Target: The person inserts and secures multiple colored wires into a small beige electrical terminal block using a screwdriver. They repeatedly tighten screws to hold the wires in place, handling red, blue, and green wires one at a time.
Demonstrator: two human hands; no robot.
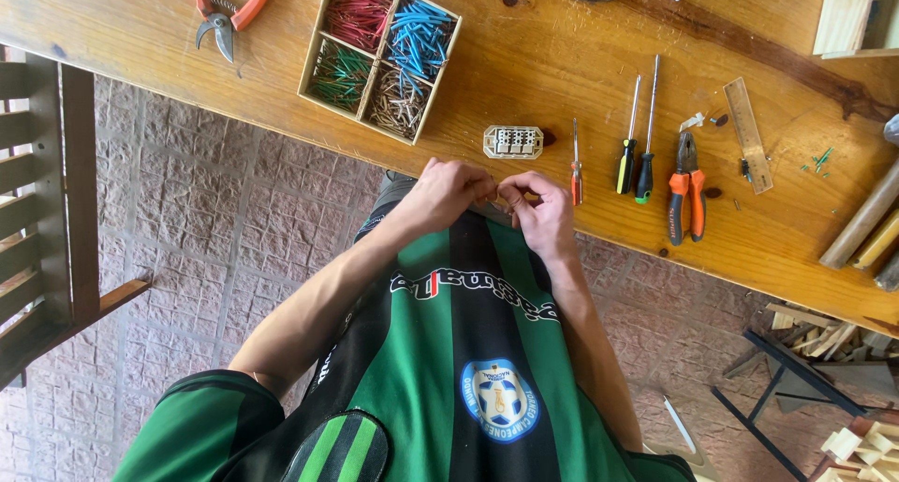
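While both hands, left hand [448, 193] and right hand [538, 210], pinch one small wire piece [493, 199], three screwdrivers [626, 154] lie right of the white terminal block [513, 142].

Hands at the near edge of a workbench, tools spread beyond them.

The left hand [448, 190] and right hand [541, 212] meet fingertip to fingertip at the near edge of the workbench [524, 60], pinching something too small to make out. Just beyond them lies a small terminal block [513, 142]. Farther back and to the left sits a divided tray [379, 53] with cut wires in each of its four compartments, and left of that lie cutters [225, 12]. Right of the hands lie three screwdrivers [632, 140] side by side, then pliers [686, 187], then a ruler [748, 133]. A slatted bench [47, 210] stands on the floor at far left.
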